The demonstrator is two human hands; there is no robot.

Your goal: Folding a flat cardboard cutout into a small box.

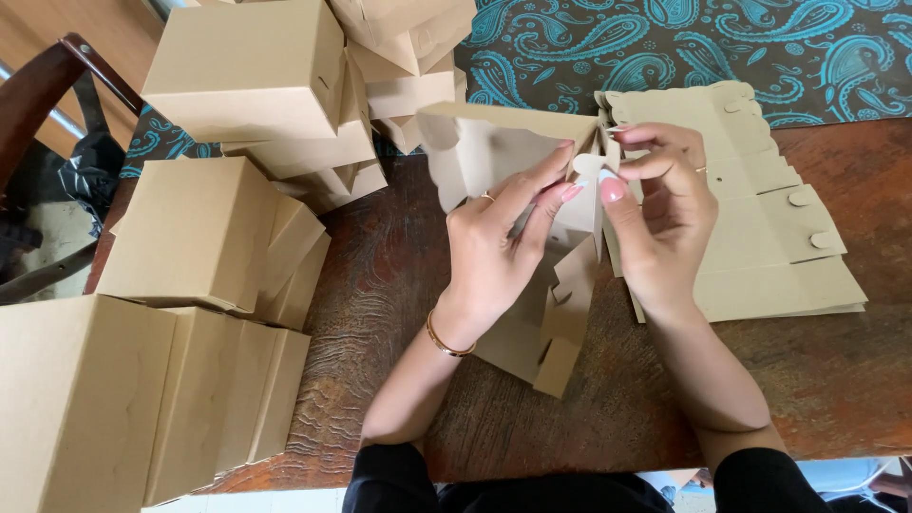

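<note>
Along the left edge of the wooden surface (399, 313) stand the finished brown boxes (190, 237), and toward the middle I hold a half-folded box blank (513, 161) of plain brown card, its scalloped flap raised and its lower panels hanging down to the surface. My left hand (494, 252) is closed on the blank from the front, fingers pressed flat against its panel, while my right hand (660, 214) pinches its right-hand fold between thumb and fingertips, so the blank sits between both grips. Just right of my right hand, near the far right edge, lies a stack of flat blanks (779, 237).
</note>
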